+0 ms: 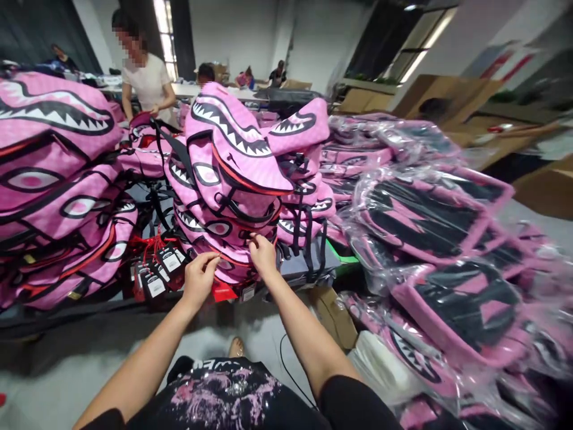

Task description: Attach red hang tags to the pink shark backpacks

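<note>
A pile of pink backpacks [233, 143] with printed shark mouths and eyes stands in front of me. My left hand [202, 276] is closed in a pinch at the lower front of this pile, above a red tag [224, 291]. What its fingertips hold is too small to make out. A little higher, my right hand [263, 257] has its fingers bent together against the backpack's front, near a dark fitting. Its grip is partly hidden. Left of my left hand lies a bunch of black hang tags [163, 269] with white labels and red strings.
More pink backpacks [58, 179] are piled at the left. At the right, several backpacks in clear plastic bags [425, 215] form a large heap. A cardboard box [333, 316] sits below the table. Across the table a person [150, 83] handles another backpack.
</note>
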`<action>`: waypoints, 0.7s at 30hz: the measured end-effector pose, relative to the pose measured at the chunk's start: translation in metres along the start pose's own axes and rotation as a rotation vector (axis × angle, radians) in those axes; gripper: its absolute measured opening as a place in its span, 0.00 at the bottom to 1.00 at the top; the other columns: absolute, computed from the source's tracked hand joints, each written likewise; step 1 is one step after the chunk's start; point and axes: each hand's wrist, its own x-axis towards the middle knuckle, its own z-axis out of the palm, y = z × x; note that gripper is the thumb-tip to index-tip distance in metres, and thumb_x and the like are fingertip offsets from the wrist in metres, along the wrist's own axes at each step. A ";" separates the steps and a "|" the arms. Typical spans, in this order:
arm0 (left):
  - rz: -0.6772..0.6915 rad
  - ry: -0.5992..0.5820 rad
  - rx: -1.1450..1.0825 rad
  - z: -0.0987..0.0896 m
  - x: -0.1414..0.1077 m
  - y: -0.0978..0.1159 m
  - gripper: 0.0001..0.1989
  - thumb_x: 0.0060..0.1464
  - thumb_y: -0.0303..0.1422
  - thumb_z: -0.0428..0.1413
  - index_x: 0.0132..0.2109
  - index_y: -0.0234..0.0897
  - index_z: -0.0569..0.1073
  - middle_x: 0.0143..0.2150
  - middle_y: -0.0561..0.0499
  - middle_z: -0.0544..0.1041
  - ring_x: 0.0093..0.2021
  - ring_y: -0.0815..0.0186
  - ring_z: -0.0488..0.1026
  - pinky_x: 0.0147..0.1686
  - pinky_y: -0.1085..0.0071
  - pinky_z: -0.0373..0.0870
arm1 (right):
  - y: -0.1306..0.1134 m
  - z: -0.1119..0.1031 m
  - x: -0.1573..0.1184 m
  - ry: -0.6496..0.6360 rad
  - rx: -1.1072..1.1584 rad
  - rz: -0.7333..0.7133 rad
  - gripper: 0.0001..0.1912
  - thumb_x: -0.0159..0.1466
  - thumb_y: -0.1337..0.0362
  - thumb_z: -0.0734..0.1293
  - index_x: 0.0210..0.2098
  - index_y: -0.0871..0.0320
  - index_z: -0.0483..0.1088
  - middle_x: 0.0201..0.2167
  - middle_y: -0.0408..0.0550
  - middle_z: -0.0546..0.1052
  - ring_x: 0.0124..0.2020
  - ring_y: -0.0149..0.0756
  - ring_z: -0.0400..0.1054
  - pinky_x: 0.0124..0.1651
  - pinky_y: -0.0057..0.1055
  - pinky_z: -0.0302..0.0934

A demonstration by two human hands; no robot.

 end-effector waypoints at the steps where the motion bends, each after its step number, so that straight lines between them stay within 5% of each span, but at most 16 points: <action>1: 0.003 0.003 0.025 0.004 0.007 0.002 0.13 0.59 0.40 0.55 0.41 0.37 0.79 0.38 0.49 0.81 0.38 0.64 0.77 0.40 0.70 0.72 | -0.004 0.008 0.007 -0.014 -0.101 0.030 0.17 0.64 0.59 0.64 0.49 0.60 0.71 0.45 0.57 0.78 0.50 0.44 0.72 0.55 0.37 0.61; 6: 0.006 -0.114 0.175 0.020 0.041 0.005 0.09 0.59 0.33 0.54 0.39 0.37 0.79 0.38 0.50 0.82 0.38 0.66 0.77 0.42 0.71 0.71 | -0.009 0.028 0.019 -0.062 -0.602 0.106 0.21 0.65 0.58 0.64 0.52 0.65 0.66 0.36 0.61 0.79 0.40 0.48 0.76 0.42 0.36 0.63; 10: -0.059 -0.261 0.354 0.038 0.071 0.005 0.09 0.59 0.30 0.53 0.41 0.38 0.79 0.38 0.49 0.82 0.38 0.65 0.77 0.43 0.71 0.70 | 0.001 0.026 0.020 -0.063 -0.592 0.091 0.14 0.67 0.61 0.58 0.49 0.59 0.68 0.36 0.55 0.80 0.41 0.45 0.76 0.41 0.34 0.63; 14: -0.164 -0.328 0.481 0.055 0.094 0.002 0.12 0.58 0.27 0.52 0.41 0.39 0.80 0.42 0.46 0.82 0.44 0.59 0.77 0.44 0.67 0.71 | -0.003 0.035 0.022 -0.052 -0.593 0.166 0.22 0.65 0.53 0.62 0.51 0.64 0.66 0.34 0.57 0.79 0.38 0.48 0.76 0.38 0.34 0.63; 21: -0.126 -0.453 0.476 0.055 0.110 -0.011 0.14 0.58 0.27 0.52 0.45 0.39 0.81 0.47 0.44 0.81 0.50 0.57 0.76 0.51 0.66 0.70 | 0.002 0.037 0.022 -0.011 -0.567 0.199 0.19 0.64 0.63 0.58 0.50 0.66 0.68 0.34 0.59 0.79 0.36 0.47 0.74 0.40 0.35 0.62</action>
